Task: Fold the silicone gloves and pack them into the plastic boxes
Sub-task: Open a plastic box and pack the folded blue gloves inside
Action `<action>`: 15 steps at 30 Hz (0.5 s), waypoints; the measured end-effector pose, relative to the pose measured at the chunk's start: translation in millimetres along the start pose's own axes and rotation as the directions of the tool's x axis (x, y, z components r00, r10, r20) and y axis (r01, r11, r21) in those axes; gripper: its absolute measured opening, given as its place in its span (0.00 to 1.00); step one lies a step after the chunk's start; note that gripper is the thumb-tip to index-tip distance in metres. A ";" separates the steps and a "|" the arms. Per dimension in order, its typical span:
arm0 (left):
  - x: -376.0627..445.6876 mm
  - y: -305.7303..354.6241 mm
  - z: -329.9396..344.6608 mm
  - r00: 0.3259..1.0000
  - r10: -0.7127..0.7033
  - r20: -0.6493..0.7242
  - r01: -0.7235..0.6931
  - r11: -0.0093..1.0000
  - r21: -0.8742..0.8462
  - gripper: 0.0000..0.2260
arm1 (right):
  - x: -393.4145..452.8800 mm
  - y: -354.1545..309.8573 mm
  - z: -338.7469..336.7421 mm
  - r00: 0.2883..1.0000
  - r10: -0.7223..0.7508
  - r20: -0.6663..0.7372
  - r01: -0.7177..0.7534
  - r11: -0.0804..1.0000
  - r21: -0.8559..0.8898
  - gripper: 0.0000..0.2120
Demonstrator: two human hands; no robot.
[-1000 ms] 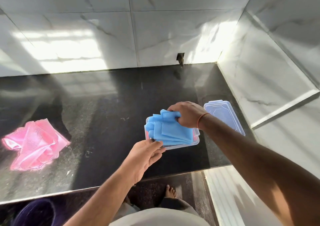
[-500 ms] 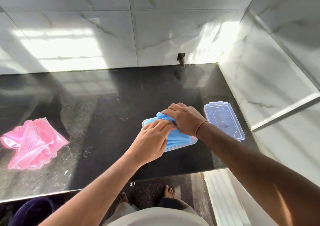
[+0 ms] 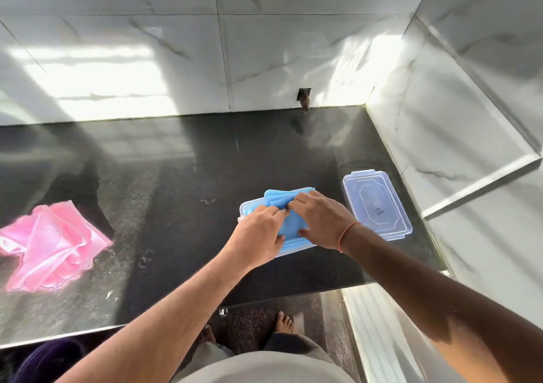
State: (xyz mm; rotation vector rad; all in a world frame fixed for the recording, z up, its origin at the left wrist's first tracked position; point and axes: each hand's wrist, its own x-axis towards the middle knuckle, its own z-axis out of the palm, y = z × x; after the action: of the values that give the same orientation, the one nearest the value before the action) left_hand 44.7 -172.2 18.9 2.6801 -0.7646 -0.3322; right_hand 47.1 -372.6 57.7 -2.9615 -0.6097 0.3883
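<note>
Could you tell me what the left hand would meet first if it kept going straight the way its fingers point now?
Probably the blue gloves in the plastic box: the left hand already touches them, with the right hand just beyond. Depth is unclear.

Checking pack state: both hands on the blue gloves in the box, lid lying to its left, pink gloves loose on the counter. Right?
Not quite. The head view shows the lid lying to the right of the box, not left. The rest holds: left hand and right hand on the blue gloves, pink gloves loose on the counter.
</note>
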 end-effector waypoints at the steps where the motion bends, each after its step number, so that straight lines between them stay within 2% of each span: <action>1: -0.1 -0.3 2.7 0.999 -0.003 0.034 0.002 0.999 0.034 0.26 | 0.2 -1.5 2.3 1.000 0.009 0.028 -0.009 1.000 -0.011 0.24; 9: 12.8 -2.3 8.2 0.952 -0.052 0.301 -0.029 0.966 0.258 0.19 | 16.0 -11.8 10.8 0.965 0.018 0.261 0.022 0.989 -0.149 0.23; 12: 22.9 -2.6 4.9 0.924 -0.086 0.373 -0.001 0.974 0.228 0.20 | 23.9 -14.7 14.5 0.955 0.028 0.296 0.028 0.982 -0.184 0.23; 15: 28.8 -1.5 3.9 0.925 -0.106 0.364 0.026 0.975 0.219 0.20 | 30.1 -17.7 18.0 0.953 0.071 0.294 -0.012 0.980 -0.198 0.25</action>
State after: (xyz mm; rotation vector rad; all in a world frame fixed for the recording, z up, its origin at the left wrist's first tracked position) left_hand 68.0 -187.6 11.1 2.8849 -0.8568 -0.8440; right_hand 62.4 -343.7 36.0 -3.1302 -0.6480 0.8408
